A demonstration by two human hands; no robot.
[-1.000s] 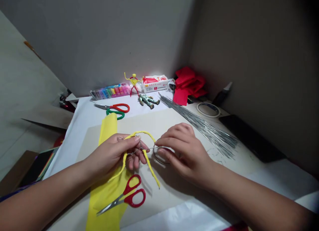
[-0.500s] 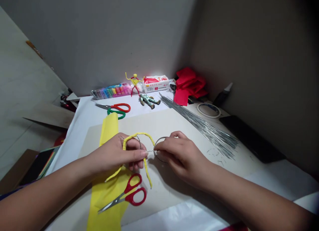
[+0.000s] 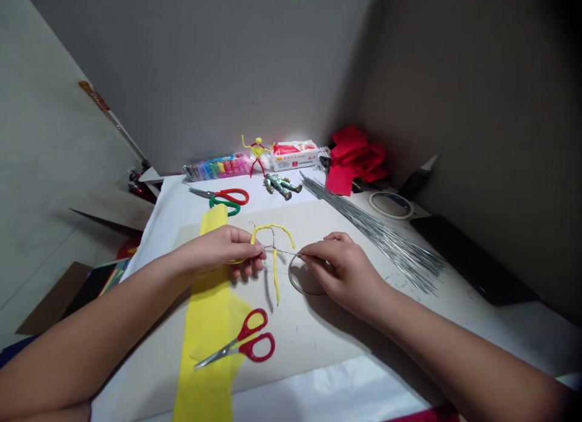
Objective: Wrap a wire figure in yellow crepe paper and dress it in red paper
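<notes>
Between my two hands is a twisted-wire figure with yellow paper-wrapped limbs, held above the board. My left hand is closed, thumb and fingers pinching the figure's left side. A wrapped yellow strand hangs from its middle, and another curves over the top. My right hand pinches the end of the twisted wire stretching to the right. A thin grey ring hangs at my right fingertips; whether it is joined to the wire I cannot tell. Below lie small red-handled scissors on a yellow crepe paper strip.
Further back lie red-and-green-handled scissors, a small yellow-and-red figure, a silver-green figure and a tissue pack. A bundle of wires, a tape roll, red paper and a black phone-like slab are at right.
My left hand has shifted its pinch to the figure's left side. The hands are further apart, with more twisted wire showing between them. The ring hangs lower, and the camera view has shifted slightly.
</notes>
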